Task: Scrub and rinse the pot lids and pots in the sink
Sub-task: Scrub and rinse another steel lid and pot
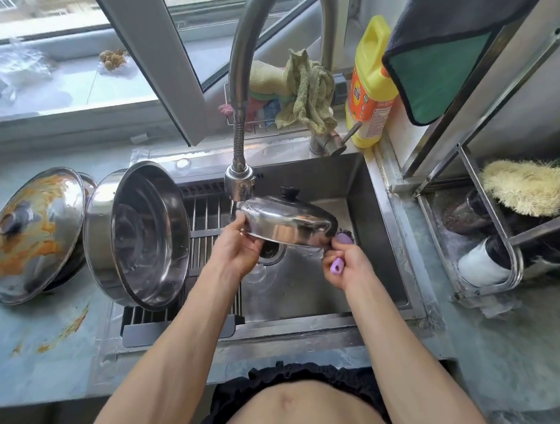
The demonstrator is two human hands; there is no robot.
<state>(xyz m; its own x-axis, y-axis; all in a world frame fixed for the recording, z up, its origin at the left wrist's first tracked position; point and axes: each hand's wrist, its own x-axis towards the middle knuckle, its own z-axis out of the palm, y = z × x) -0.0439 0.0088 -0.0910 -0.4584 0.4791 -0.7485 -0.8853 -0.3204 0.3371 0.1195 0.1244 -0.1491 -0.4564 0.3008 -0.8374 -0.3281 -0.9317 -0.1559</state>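
While the left hand (238, 247) is gripping the pot lid (289, 221) tilted under the faucet (239, 181) at frame centre, seemingly for rinsing, the right hand (347, 263) is clamping a purple scrubber (337, 264) against its rim. A dirty lid (34, 233) is waiting at left.

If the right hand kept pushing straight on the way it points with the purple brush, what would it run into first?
The right hand holds the purple brush pointing up and away from the person. First in line is the rim of the steel lid that the left hand holds; the brush seems to touch it already.

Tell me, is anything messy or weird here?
Yes. The big lid left of the sink is smeared with orange sauce, and orange stains mark the counter below it. The steel pot stands tipped on its side.
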